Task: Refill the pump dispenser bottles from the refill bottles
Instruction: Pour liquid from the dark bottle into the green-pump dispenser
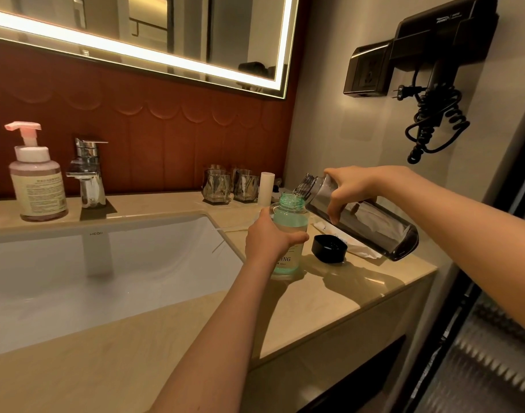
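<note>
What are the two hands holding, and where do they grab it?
The left hand grips the green bottle around its middle. The right hand grips the tilted dark refill bottle near its neck end.

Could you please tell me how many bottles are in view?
3: the pink pump bottle left of the faucet, the green bottle held by the left hand, the dark bottle tilted in the right hand. Another may be cut off at the left edge.

This was a bathroom, likely a hotel's: a white sink sat sunk into a beige stone bench below a chrome tap and a mirror edged with light. A black hair dryer hung in a wall bracket with its coiled cord, and glass tumblers stood on the bench against the back wall.
</note>
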{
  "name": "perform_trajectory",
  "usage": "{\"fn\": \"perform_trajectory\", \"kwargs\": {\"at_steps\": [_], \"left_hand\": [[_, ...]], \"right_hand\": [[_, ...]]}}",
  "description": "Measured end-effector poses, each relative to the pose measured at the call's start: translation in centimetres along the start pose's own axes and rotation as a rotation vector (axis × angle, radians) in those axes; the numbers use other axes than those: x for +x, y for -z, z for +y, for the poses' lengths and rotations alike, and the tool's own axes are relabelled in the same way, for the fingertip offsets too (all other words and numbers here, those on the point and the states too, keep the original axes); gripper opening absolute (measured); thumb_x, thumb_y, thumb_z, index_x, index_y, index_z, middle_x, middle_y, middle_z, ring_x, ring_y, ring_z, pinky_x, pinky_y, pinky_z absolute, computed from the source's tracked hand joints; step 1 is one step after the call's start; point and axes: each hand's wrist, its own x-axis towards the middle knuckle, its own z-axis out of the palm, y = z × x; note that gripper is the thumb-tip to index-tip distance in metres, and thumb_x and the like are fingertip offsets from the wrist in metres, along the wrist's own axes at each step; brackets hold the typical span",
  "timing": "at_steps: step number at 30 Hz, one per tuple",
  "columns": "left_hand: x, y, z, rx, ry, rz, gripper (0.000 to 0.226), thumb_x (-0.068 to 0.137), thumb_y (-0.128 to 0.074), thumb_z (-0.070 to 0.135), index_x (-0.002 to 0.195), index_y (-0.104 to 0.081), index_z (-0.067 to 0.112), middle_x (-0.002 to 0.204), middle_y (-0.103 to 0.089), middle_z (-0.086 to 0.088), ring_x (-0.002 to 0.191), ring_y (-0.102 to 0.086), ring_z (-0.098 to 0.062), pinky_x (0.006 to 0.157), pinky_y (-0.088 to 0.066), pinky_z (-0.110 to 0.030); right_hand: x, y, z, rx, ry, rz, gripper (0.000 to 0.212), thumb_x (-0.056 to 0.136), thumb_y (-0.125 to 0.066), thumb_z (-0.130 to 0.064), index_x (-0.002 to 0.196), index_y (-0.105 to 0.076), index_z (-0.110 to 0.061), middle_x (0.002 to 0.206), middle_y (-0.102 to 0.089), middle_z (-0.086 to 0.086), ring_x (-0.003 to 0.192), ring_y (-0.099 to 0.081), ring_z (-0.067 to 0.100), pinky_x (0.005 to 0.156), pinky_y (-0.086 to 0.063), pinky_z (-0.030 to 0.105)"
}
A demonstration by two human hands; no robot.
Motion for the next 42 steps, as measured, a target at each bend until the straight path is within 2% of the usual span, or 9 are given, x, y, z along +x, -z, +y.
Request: {"fn": "perform_trajectory", "kwargs": {"at_steps": [5, 9, 13, 29, 31, 34, 37, 40, 42], "left_hand": [[0.04, -0.01, -0.08, -0.005, 0.004, 0.003, 0.085, 0.066, -0.081, 0.041, 0.136, -0.038, 0.017, 0.133, -0.053, -0.005, 0.12, -0.051, -0.024, 0.092, -0.047, -0.036], [0.07, -0.05, -0.08, -0.003, -0.001, 0.002, 0.085, 0.067, -0.081, 0.04, 0.136, -0.038, 0.017, 0.133, -0.053, -0.005, 0.12, -0.051, -0.024, 0.091, -0.046, -0.037], [0.05, -0.04, -0.06, 0.003, -0.001, 0.008, 0.085, 0.067, -0.081, 0.04, 0.136, -0.038, 0.017, 0.133, -0.053, -0.004, 0.12, -0.051, -0.024, 0.091, -0.046, -0.037], [-0.01, -0.06, 0.05, 0.005, -0.002, 0.005, 0.086, 0.067, -0.08, 0.041, 0.137, -0.036, 0.016, 0.134, -0.051, -0.005, 0.122, -0.049, -0.024, 0.093, -0.046, -0.037], [-0.04, -0.05, 0.08, 0.006, 0.002, 0.003, 0.086, 0.067, -0.08, 0.041, 0.137, -0.036, 0.017, 0.134, -0.051, -0.005, 0.121, -0.049, -0.024, 0.092, -0.046, -0.036], [-0.12, 0.05, 0.1, 0.012, -0.001, 0.008, 0.084, 0.067, -0.08, 0.041, 0.136, -0.038, 0.017, 0.133, -0.053, -0.004, 0.12, -0.051, -0.023, 0.092, -0.046, -0.036], [-0.2, 0.08, 0.11, 0.011, -0.004, 0.007, 0.082, 0.068, -0.08, 0.04, 0.135, -0.038, 0.017, 0.132, -0.053, -0.004, 0.12, -0.051, -0.023, 0.09, -0.046, -0.035], [-0.13, 0.06, 0.11, 0.013, -0.008, 0.008, 0.083, 0.069, -0.079, 0.04, 0.136, -0.037, 0.017, 0.134, -0.052, -0.004, 0.121, -0.05, -0.023, 0.09, -0.046, -0.034], [-0.09, 0.06, 0.11, 0.015, -0.004, 0.009, 0.084, 0.069, -0.079, 0.041, 0.137, -0.037, 0.017, 0.135, -0.052, -0.004, 0.121, -0.05, -0.023, 0.09, -0.046, -0.034]], "right_hand": [[0.14, -0.03, 0.03, 0.014, 0.001, -0.005, 0.058, 0.071, -0.079, -0.018, 0.112, -0.038, -0.016, 0.09, -0.048, -0.002, 0.072, -0.054, 0.013, 0.062, -0.044, 0.025], [0.14, -0.07, 0.04, 0.024, -0.003, -0.005, 0.055, 0.073, -0.079, -0.016, 0.108, -0.037, -0.016, 0.088, -0.047, -0.002, 0.071, -0.052, 0.013, 0.059, -0.042, 0.023], [0.18, -0.05, 0.0, 0.036, -0.015, -0.007, 0.06, 0.072, -0.079, -0.015, 0.111, -0.034, -0.017, 0.089, -0.046, -0.003, 0.073, -0.053, 0.014, 0.062, -0.048, 0.025], [0.65, -0.05, -0.02, 0.011, -0.025, -0.005, 0.059, 0.071, -0.079, -0.016, 0.115, -0.039, -0.014, 0.09, -0.046, -0.003, 0.073, -0.053, 0.014, 0.058, -0.041, 0.022], [0.52, 0.0, -0.05, 0.004, -0.031, -0.004, 0.066, 0.071, -0.079, -0.017, 0.123, -0.039, -0.012, 0.099, -0.05, 0.001, 0.076, -0.054, 0.014, 0.066, -0.046, 0.024], [0.32, 0.11, -0.04, 0.003, -0.04, 0.008, 0.082, 0.072, -0.079, -0.016, 0.138, -0.032, -0.009, 0.125, -0.048, 0.01, 0.095, -0.054, 0.021, 0.083, -0.047, 0.03], [0.32, 0.15, -0.2, 0.005, -0.042, 0.002, 0.083, 0.07, -0.08, -0.017, 0.138, -0.033, -0.01, 0.117, -0.048, 0.007, 0.089, -0.052, 0.019, 0.083, -0.048, 0.031], [0.32, 0.13, -0.25, 0.006, -0.043, 0.003, 0.08, 0.069, -0.081, -0.017, 0.135, -0.035, -0.01, 0.108, -0.049, 0.004, 0.077, -0.052, 0.015, 0.074, -0.049, 0.028], [0.31, 0.14, -0.28, 0.005, -0.039, 0.008, 0.079, 0.07, -0.08, -0.018, 0.135, -0.035, -0.011, 0.108, -0.049, 0.004, 0.079, -0.053, 0.015, 0.076, -0.05, 0.029]]}}
